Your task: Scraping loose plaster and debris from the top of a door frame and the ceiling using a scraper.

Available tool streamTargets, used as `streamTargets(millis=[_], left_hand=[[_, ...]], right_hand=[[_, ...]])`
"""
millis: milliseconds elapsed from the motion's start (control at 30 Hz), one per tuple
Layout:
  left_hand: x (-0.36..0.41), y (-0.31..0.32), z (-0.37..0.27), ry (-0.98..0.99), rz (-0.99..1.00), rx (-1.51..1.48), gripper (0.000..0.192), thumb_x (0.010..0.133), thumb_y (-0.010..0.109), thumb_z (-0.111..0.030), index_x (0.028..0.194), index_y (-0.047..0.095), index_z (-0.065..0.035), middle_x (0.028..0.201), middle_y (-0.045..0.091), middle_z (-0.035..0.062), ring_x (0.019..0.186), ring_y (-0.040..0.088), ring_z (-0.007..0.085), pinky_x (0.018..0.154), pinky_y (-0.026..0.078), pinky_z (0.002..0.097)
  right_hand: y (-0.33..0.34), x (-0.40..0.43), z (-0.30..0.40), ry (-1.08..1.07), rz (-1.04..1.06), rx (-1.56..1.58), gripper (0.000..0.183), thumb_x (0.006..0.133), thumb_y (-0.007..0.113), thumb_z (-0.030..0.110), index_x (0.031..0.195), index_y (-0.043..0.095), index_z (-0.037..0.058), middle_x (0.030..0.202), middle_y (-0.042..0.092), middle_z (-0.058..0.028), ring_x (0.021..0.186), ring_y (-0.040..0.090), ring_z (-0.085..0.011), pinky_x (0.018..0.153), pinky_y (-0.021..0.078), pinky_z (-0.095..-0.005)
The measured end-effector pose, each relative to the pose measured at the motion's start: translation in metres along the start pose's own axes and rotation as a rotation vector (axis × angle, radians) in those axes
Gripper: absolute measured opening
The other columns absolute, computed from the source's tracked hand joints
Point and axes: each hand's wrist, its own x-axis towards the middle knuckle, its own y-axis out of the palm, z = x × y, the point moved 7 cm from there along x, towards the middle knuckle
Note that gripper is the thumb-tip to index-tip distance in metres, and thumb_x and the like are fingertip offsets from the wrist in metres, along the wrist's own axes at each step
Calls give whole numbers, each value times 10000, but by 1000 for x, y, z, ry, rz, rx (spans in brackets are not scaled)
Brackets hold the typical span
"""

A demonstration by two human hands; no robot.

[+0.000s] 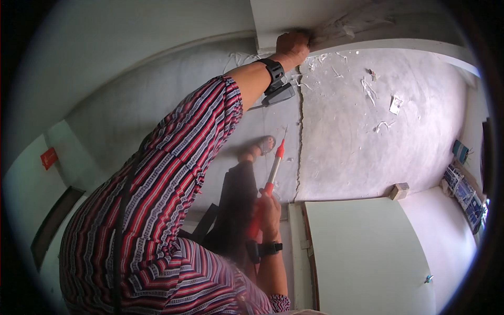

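My left hand [293, 46] is bunched against the lower corner of a white wall [281, 19], at a dark, smudged edge. Its fingers are turned away, so whether they hold anything is hidden. A dark strap with a grey device [278, 94] sits on that wrist. Lower down, my right hand [269, 210] grips a red tool [256, 216] with a slim metal shaft [274, 170]. The shaft ends in a tapered red nozzle [280, 149] with a thin point, directed away from my body. My sleeve and leg partly surround the tool's rear.
A jagged crack [301, 138] crosses the grey floor. White stringy scraps [368, 90] and a torn piece of paper [396, 104] lie beyond it. My sandalled foot [267, 145] stands near the nozzle. A pale door [366, 252], a small block [399, 191] and a bundle [464, 197] are at right.
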Motion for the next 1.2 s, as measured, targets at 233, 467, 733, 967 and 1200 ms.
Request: streamTargets(millis=[233, 467, 733, 967, 1200], left_hand=[[-13, -9, 3, 12, -68, -149, 163, 800, 582, -228, 791, 691, -107, 833, 703, 128, 789, 677, 343, 700, 540, 454], [-26, -15, 2, 307, -49, -261, 160, 806, 608, -240, 875, 706, -135, 908, 707, 77, 813, 672, 317, 715, 543, 425], [-33, -46, -9, 203, -260, -405, 296, 779, 629, -178, 1069, 686, -164, 894, 692, 125, 840, 662, 350, 736, 542, 440], [-24, -45, -24, 88, -349, -555, 159, 774, 607, -142, 900, 685, -84, 871, 681, 144, 819, 652, 364, 737, 537, 447], [-28, -51, -27, 231, -313, -566, 94, 787, 630, -86, 871, 664, -61, 854, 681, 130, 782, 666, 333, 689, 539, 398]], right_hand=[[-4, 4, 14, -23, -23, -28, 370, 961, 551, 252, 1226, 530, -5, 716, 523, -30, 533, 504, -124, 465, 451, -269], [-17, 12, 7, 7, -5, -15, 358, 958, 549, 245, 1212, 532, -6, 711, 518, -30, 527, 500, -126, 457, 446, -274], [-22, 14, 9, -11, -29, -50, 366, 948, 561, 248, 1221, 529, 7, 712, 512, -18, 537, 497, -120, 465, 450, -275], [-19, 15, 12, 3, -26, -90, 365, 950, 571, 265, 1216, 532, 19, 709, 521, -7, 541, 492, -99, 462, 443, -248], [-18, 16, 14, -19, -15, -71, 333, 952, 584, 266, 1184, 561, 29, 727, 559, -23, 552, 533, -113, 474, 465, -261]])
